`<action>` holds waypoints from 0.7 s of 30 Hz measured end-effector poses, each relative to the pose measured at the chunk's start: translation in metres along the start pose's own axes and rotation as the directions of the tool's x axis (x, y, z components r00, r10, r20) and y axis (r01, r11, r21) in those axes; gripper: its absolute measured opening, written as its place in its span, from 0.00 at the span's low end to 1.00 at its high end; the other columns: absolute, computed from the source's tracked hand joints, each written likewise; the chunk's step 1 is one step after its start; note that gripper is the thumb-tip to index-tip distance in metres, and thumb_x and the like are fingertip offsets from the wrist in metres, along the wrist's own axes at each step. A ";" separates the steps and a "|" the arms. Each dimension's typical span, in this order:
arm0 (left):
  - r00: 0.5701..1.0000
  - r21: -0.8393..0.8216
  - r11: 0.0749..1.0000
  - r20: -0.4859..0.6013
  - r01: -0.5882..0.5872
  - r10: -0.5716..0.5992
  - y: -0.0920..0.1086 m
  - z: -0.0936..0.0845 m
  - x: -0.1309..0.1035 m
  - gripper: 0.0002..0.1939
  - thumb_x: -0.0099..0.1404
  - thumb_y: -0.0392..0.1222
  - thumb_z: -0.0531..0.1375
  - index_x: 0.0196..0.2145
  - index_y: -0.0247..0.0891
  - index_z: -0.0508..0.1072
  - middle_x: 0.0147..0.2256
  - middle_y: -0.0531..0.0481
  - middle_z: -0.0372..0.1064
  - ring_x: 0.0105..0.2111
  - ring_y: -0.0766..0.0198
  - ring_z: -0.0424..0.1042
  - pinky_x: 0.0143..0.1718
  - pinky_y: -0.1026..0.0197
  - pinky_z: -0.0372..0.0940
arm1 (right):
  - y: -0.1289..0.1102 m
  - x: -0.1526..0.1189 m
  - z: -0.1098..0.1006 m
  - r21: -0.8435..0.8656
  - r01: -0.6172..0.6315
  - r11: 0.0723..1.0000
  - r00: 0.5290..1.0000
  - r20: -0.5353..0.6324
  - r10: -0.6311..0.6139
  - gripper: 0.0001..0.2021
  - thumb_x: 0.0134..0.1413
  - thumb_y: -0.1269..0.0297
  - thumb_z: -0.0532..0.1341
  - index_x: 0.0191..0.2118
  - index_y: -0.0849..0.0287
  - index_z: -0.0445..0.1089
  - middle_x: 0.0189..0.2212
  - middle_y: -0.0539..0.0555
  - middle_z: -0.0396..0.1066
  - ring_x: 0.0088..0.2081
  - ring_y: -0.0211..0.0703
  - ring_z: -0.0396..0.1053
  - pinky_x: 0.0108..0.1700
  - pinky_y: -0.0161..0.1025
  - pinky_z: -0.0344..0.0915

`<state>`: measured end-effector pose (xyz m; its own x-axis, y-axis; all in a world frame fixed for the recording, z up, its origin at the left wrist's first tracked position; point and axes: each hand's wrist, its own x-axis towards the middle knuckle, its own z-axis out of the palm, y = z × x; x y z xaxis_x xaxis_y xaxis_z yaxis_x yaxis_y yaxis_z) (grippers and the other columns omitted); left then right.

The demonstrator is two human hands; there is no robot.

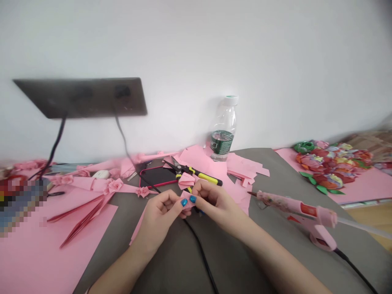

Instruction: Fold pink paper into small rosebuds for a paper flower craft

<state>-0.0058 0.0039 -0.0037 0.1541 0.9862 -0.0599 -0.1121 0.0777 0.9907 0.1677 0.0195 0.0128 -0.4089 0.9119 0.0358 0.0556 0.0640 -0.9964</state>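
Note:
A small piece of pink paper (185,200) is pinched between my two hands above the grey table. My left hand (163,210) grips it from the left, with the thumb pressed on its face. From the right, my right hand (214,200) closes on the same piece, thumb beside the other thumb. Just beyond my fingers lie scissors (208,177) with yellow and black handles. A folded pink paper piece (186,181) shows in front of them. Behind my left hand rests a phone (159,177) with a pink edge.
A pink glue gun (300,208) lies at right, its cord running to the front. A water bottle (224,128) stands by the wall among pink paper scraps (245,166). Paper flowers (332,163) are at far right; pink paper roses (113,185) and sheets (61,261) cover the left.

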 end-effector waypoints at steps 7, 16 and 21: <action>0.999 0.017 1.000 0.040 0.023 -0.024 0.003 0.001 -0.001 0.13 0.62 0.48 0.67 0.26 0.35 0.77 0.24 0.51 0.76 0.26 0.66 0.76 0.30 0.67 0.71 | -0.002 -0.002 0.002 0.003 0.029 1.000 0.999 0.027 -0.029 0.17 0.64 0.50 0.58 0.30 0.59 0.63 0.26 0.49 0.66 0.29 0.38 0.63 0.32 0.36 0.59; 0.997 -0.038 0.998 0.051 0.051 -0.049 0.001 0.000 -0.001 0.08 0.60 0.43 0.68 0.29 0.36 0.78 0.26 0.49 0.80 0.28 0.64 0.78 0.32 0.66 0.72 | 0.006 0.003 0.000 -0.020 0.005 1.000 0.996 -0.091 -0.006 0.23 0.57 0.42 0.61 0.25 0.57 0.59 0.22 0.46 0.58 0.25 0.36 0.55 0.27 0.35 0.52; 0.996 -0.031 0.997 0.044 0.076 -0.075 0.003 0.001 -0.001 0.10 0.59 0.45 0.69 0.27 0.36 0.77 0.25 0.49 0.78 0.28 0.63 0.77 0.32 0.65 0.72 | 0.003 0.003 0.001 -0.085 0.024 0.996 0.994 -0.102 -0.033 0.23 0.57 0.43 0.61 0.24 0.57 0.60 0.21 0.46 0.58 0.24 0.36 0.55 0.27 0.35 0.52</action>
<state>-0.0053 0.0032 -0.0005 0.2049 0.9703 -0.1282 -0.1300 0.1568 0.9790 0.1662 0.0220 0.0098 -0.3154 0.9459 0.0764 0.1226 0.1204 -0.9851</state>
